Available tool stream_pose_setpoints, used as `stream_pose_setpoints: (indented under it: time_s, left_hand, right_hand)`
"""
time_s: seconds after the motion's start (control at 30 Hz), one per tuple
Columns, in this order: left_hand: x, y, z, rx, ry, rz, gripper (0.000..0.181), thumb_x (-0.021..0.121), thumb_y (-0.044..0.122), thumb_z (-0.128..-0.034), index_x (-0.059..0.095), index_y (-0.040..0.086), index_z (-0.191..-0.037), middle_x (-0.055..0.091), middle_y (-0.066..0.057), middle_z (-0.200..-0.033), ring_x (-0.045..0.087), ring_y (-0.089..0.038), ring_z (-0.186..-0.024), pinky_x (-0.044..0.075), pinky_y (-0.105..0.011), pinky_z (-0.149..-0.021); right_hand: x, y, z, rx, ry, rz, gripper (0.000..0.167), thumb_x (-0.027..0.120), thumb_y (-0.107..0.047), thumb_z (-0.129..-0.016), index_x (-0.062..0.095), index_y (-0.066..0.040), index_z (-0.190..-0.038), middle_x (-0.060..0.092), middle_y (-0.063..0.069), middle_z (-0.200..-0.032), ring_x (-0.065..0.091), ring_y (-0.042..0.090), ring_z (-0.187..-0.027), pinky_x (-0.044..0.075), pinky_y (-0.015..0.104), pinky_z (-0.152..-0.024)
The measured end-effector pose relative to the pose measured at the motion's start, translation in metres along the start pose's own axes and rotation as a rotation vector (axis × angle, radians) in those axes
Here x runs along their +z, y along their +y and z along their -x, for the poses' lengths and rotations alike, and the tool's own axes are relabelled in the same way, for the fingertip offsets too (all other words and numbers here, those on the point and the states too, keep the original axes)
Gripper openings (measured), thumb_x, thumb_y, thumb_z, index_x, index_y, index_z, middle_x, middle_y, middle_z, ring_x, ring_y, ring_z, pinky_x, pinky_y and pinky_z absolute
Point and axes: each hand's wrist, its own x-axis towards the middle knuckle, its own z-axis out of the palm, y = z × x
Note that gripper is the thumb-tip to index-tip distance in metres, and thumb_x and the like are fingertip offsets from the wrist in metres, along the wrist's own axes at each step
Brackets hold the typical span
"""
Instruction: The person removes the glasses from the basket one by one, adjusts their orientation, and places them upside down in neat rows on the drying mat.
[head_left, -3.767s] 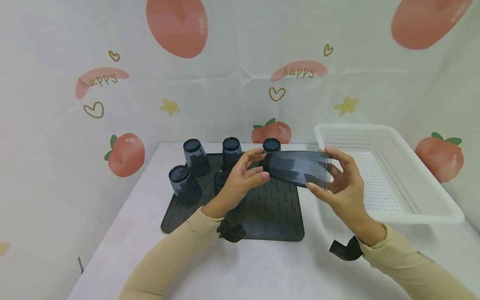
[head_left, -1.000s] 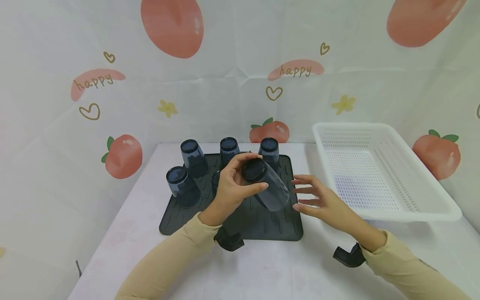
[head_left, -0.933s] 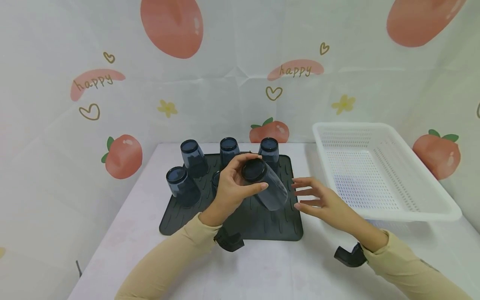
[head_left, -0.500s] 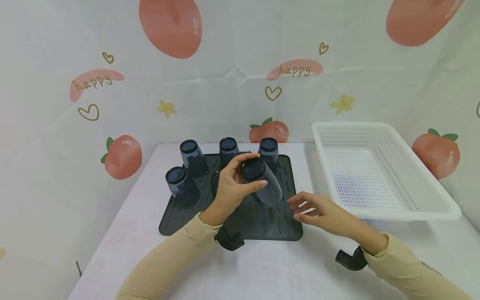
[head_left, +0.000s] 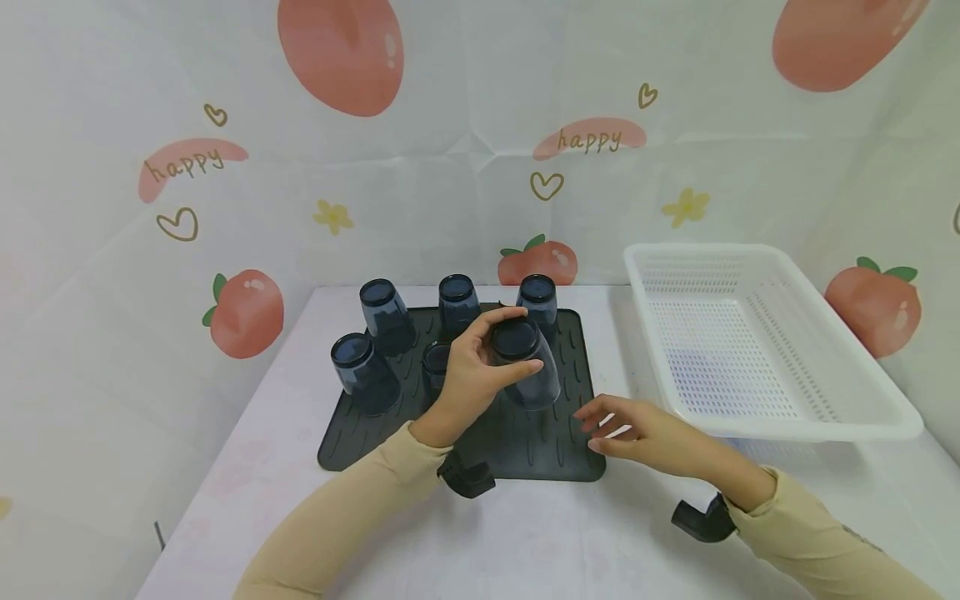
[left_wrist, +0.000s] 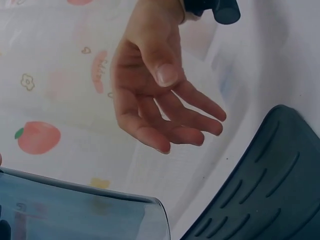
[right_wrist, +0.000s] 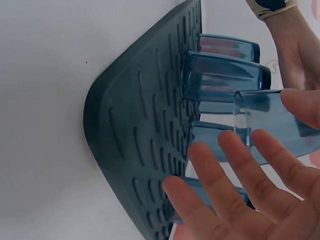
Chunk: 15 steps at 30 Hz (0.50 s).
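Observation:
My left hand (head_left: 476, 367) grips a dark blue tinted drinking glass (head_left: 537, 388) near its base, thumb on the near side. The glass is turned base up, slightly tilted. In the right wrist view its rim hangs apart from the black drying mat (head_left: 517, 454). My right hand (head_left: 637, 433) holds nothing; its fingers are loosely bent beside the mat's right edge, and the left wrist view shows its palm (left_wrist: 150, 75). Several matching glasses stand upside down on the mat, among them a back right glass (head_left: 537, 298) and a front left glass (head_left: 363, 375). One behind my left hand is partly hidden.
A white perforated plastic basket (head_left: 795, 429) stands on the right of the white table (head_left: 555, 533). Behind the table hangs a white cloth (head_left: 450, 200) printed with peaches, hearts and flowers. Each wrist carries a black camera mount.
Both hands held the glass sideways at first; my right hand has let go and lowered. My left hand has turned the glass rim down, bringing it more upright over the mat.

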Motion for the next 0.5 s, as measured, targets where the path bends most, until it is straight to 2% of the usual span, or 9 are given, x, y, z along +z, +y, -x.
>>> stream_pose_setpoints:
  time_s: [0.1, 0.17, 0.5]
  left_hand:
    - [0.003, -0.003, 0.0, -0.019, -0.007, -0.011, 0.064, 0.069, -0.014, -0.0775, 0.045, -0.007, -0.136, 0.045, -0.026, -0.137, 0.051, -0.039, -0.123, 0.052, -0.036, -0.098]
    - [0.004, -0.007, 0.0, -0.031, -0.012, -0.011, 0.064, 0.069, -0.015, -0.0776, 0.045, -0.006, -0.136, 0.043, -0.028, -0.138, 0.051, -0.041, -0.123, 0.052, -0.035, -0.098]
    - [0.009, -0.025, 0.001, -0.112, -0.02, -0.061, 0.064, 0.074, -0.011, -0.0766, 0.049, -0.002, -0.135, 0.046, -0.024, -0.139, 0.055, -0.031, -0.122, 0.052, -0.028, -0.097]
  right_hand:
    - [-0.001, -0.001, 0.0, 0.006, 0.001, 0.006, 0.037, 0.062, -0.03, -0.096, 0.057, -0.006, -0.123, 0.061, 0.012, -0.124, 0.064, 0.015, -0.103, 0.056, 0.024, -0.083]
    - [-0.001, -0.001, 0.0, 0.008, 0.002, 0.011, 0.037, 0.063, -0.03, -0.095, 0.057, -0.006, -0.123, 0.061, 0.013, -0.124, 0.064, 0.016, -0.103, 0.056, 0.024, -0.083]
    - [0.0, 0.002, -0.001, 0.005, -0.001, 0.008, 0.037, 0.063, -0.031, -0.095, 0.057, -0.007, -0.123, 0.062, 0.011, -0.124, 0.064, 0.016, -0.103, 0.056, 0.025, -0.081]
